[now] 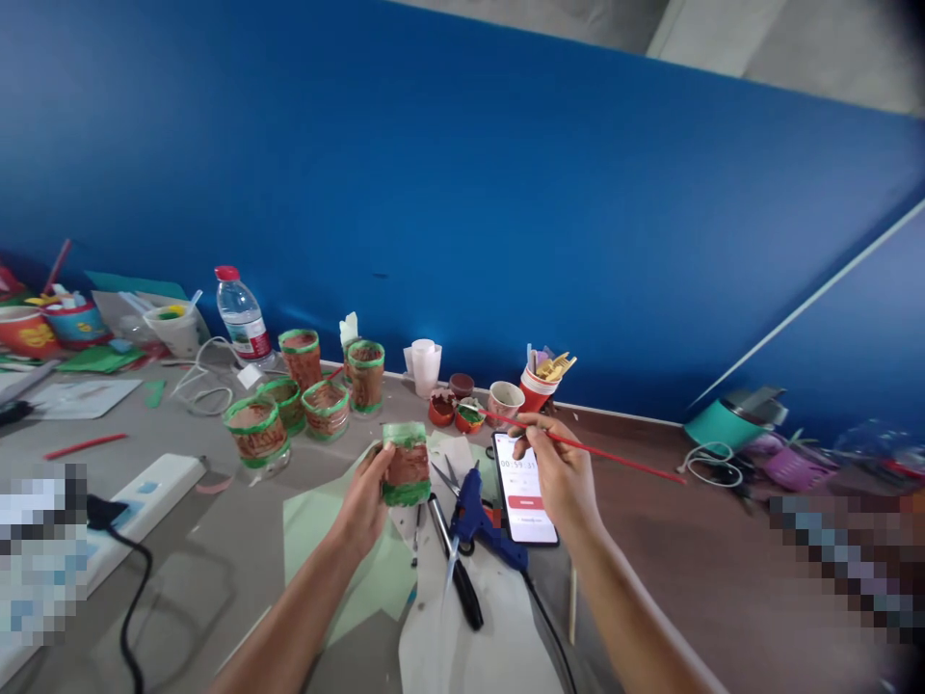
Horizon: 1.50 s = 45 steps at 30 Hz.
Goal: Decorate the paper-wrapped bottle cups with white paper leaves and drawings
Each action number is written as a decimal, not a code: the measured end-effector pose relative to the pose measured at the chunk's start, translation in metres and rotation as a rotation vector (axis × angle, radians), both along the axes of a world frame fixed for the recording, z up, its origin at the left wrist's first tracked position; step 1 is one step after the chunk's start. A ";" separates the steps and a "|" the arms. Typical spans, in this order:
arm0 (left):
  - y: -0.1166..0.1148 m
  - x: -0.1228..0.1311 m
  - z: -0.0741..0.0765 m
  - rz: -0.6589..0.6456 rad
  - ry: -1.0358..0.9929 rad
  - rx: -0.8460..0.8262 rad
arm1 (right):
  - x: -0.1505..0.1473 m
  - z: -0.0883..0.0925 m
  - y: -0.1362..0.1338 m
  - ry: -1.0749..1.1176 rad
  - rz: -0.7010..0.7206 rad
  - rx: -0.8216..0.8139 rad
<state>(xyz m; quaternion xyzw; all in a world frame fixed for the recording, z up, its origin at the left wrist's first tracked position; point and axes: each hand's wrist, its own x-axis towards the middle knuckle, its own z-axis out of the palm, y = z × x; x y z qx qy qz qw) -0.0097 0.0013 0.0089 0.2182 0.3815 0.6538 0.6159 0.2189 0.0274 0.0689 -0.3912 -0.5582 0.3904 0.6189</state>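
Note:
My left hand (366,501) is closed round a small cup (406,465) painted brown with green bands at both ends, held above the table. Between the fingers of my right hand (556,469) is a long, thin red paintbrush (614,453). Its tip points left, over a small pot of green paint (469,416); whether it touches the paint I cannot tell. A pot of brown paint (441,409) stands just left of that one. Behind my right hand lies a phone (526,503) with a running timer on its screen.
Painted cups (256,433) stand at the left, before a water bottle (244,316). A blue glue gun (473,516), scissors (449,476) and a black-handled tool (462,578) lie between my arms. A power strip (170,479) is at the left; a blue partition (462,212) rises behind.

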 end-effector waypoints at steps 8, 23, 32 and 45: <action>0.003 -0.004 -0.004 -0.011 0.001 -0.023 | 0.013 -0.010 0.025 -0.223 -0.157 -0.001; 0.001 -0.005 -0.001 0.063 -0.010 -0.002 | 0.003 -0.031 0.067 -0.662 -0.165 0.029; 0.000 -0.004 0.003 0.101 -0.004 -0.013 | -0.006 -0.038 0.082 -1.011 -0.053 0.129; 0.001 -0.002 0.003 0.103 -0.023 -0.018 | 0.011 -0.041 0.097 -1.393 0.153 0.214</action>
